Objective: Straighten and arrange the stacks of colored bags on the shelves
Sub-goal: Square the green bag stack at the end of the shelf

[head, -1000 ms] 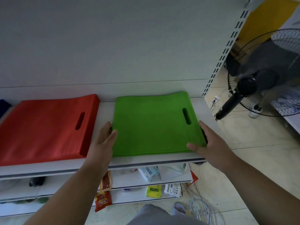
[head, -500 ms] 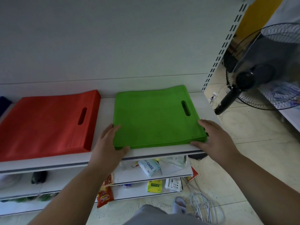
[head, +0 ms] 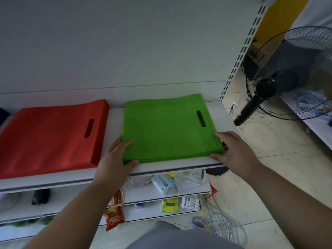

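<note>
A green stack of flat bags (head: 167, 128) with a handle slot lies on the white shelf (head: 179, 165), right of a thicker red stack (head: 50, 133). My left hand (head: 115, 159) cups the green stack's front left corner. Its fingers lie straight along the left side and its thumb presses the front edge. My right hand (head: 233, 151) brackets the front right corner the same way, fingers along the right side and thumb at the front edge. Neither hand lifts the stack. A dark blue stack (head: 2, 114) shows at the far left edge.
A slotted shelf upright (head: 240, 51) ends the shelf on the right. A black standing fan (head: 287, 74) stands just beyond it. The lower shelves hold loose packets (head: 163, 184) and a red snack bag (head: 114, 219). White cables (head: 221, 225) lie on the tiled floor.
Both hands slid from the green stack's sides to its front corners, thumbs now on the front edge. The stack's edges look more even.
</note>
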A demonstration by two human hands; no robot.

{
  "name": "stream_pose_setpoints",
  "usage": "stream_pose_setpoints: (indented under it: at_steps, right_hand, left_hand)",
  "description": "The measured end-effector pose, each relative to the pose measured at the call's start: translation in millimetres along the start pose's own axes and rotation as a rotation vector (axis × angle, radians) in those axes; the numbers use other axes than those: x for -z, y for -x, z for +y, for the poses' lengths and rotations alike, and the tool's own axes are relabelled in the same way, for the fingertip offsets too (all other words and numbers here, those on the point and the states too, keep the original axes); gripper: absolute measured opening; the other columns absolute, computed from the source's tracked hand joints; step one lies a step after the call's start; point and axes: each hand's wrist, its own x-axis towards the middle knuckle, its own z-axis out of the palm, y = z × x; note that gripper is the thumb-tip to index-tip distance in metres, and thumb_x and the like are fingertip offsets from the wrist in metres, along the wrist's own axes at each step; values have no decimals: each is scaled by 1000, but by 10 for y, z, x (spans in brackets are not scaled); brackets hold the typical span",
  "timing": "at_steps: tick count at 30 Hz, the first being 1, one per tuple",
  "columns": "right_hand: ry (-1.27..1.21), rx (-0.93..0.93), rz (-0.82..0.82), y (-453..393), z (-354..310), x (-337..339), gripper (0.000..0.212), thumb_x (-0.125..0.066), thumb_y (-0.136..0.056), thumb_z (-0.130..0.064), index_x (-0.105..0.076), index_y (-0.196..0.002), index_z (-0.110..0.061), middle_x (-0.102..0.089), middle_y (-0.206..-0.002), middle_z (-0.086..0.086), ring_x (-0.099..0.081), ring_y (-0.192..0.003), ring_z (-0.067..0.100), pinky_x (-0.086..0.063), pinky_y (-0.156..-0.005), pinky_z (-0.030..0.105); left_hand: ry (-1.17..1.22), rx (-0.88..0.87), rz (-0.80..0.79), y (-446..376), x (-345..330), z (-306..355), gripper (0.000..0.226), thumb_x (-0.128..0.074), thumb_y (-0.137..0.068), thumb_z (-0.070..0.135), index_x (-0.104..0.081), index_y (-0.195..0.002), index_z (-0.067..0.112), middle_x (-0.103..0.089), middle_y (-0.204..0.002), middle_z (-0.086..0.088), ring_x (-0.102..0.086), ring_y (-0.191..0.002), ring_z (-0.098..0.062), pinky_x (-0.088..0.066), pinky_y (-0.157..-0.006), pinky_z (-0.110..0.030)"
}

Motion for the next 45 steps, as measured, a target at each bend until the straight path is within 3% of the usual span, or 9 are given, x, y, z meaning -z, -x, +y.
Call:
stream_pose_setpoints:
  at_steps: [9, 14, 19, 23, 29, 33, 35, 39, 45]
  right_hand:
    - [21, -13, -6, -26, -15, -12, 79, -84, -73, -37, -49, -141, -13, -47, -134, 2, -51, -115, 19, -41, -98, 28]
    - [163, 15, -29, -43, -97, -56, 82, -78, -75, -50, -46, -143, -17, -34, -148, 4, -33, -134, 25, -35, -111, 44]
    - [88, -80, -119, -54, -174, -14, 92, -76, -75, -56, -34, -150, -22, -22, -158, 2, -27, -142, 23, -29, -116, 42]
    - [-152, -249, -144, -7, -329, -36, 106, -70, -74, -63, -17, -156, -21, -21, -161, 0, -26, -145, 20, -26, -117, 41]
    - [-553, -568, 9, -131, -435, -9, 74, -57, -94, -49, -28, -151, -13, -39, -151, 12, -45, -124, 23, -35, -104, 41]
    - [-803, -779, 27, -440, -307, 92, 74, -71, -76, -51, -52, -135, -10, -54, -140, 12, -54, -123, 31, -40, -105, 51]
    - [-827, -841, 8, -561, -231, 106, 62, -76, -70, -49, -62, -115, -8, -67, -118, 12, -65, -102, 30, -53, -87, 44]
    - [-825, -823, -109, -760, -299, 234, 18, -65, -92, -20, -63, -95, -3, -70, -88, 15, -67, -72, 26, -50, -53, 28]
    - [-798, -784, -214, -999, -374, 200, 39, -70, -87, -28, -61, -112, 1, -71, -95, 21, -71, -81, 33, -60, -68, 45]
  left_hand:
    - [-51, -38, -2, -17, 2, 9, 70, -79, -79, 23, -47, -142, 25, -30, -156, 9, -44, -133, -20, -38, -107, -32]
    - [-38, -19, -18, 8, -12, 68, 73, -76, -80, 16, -43, -144, 27, -28, -157, 8, -44, -133, -22, -37, -107, -32]
    - [-28, -6, -29, 18, 50, 135, 80, -75, -79, 12, -37, -147, 27, -37, -152, 1, -49, -128, -25, -41, -103, -35]
    - [214, 184, -132, 2, 107, 221, 85, -78, -78, 22, -28, -145, 41, -62, -116, 4, -67, -92, -24, -55, -72, -33]
    - [691, 453, -36, -192, 127, 242, 49, -71, -81, 28, -52, -126, 38, -67, -113, 7, -63, -106, -21, -43, -97, -41]
    - [642, 556, -26, -438, 137, 164, 47, -67, -73, 31, -61, -119, 23, -68, -109, -5, -65, -100, -29, -49, -97, -51]
    - [554, 519, -71, -554, 160, 225, 27, -65, -81, 24, -68, -106, 17, -71, -99, -9, -68, -92, -31, -52, -92, -51]
    - [358, 462, -128, -859, 187, 311, 15, -60, -84, 14, -69, -93, 6, -72, -90, -19, -70, -81, -36, -57, -82, -55]
    - [106, 487, -174, -1176, 193, 355, 27, -58, -91, 21, -62, -105, -2, -67, -100, -21, -66, -87, -35, -56, -80, -42]
